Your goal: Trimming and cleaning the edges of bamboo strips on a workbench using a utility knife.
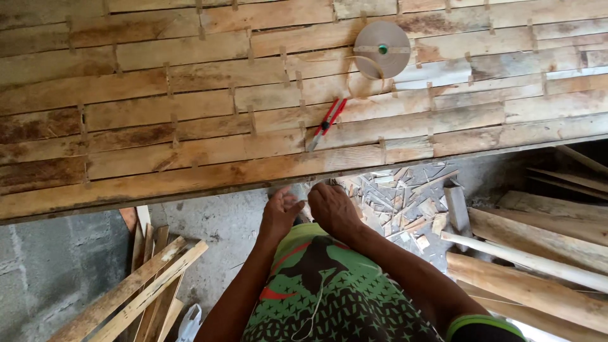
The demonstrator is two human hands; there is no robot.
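Both hands meet at the near edge of the table [190,180], just below its plank rim, at about 6 o'clock from the frame's centre. Left hand [280,214] and right hand [332,209] sit side by side, nearly touching, fingers curled toward the underside of the rim. What the fingertips pinch is hidden by the table edge; cannot tell whether either hand is closed on anything.

Table top: a sheet of thin wood veneer strips [266,69] laid edge to edge in long horizontal rows, joined by short tabs of tape across the seams. Strips run pale to reddish-brown, some with dark stains.

At 12 o'clock from the hands, on the sheet: red-handled scissors [327,123], lying slantwise, blades pointing down-left toward the rim. Further out at 1 o'clock: a flat roll of brown tape [382,49] with a green core, a loose tail curling off its lower edge. Scissors and roll lie near each other, not touching.

Below the hands: green patterned shirt [329,294] with a thin cord hanging down the front.

Concrete floor [215,221] under the table. At 3 o'clock from the hands, a heap of small wood offcuts [396,202]; beyond it, at 4 o'clock, long pale boards [538,253] stacked loosely. At 8 o'clock, a bundle of narrow slats [149,278] leaning together. No containers in view.
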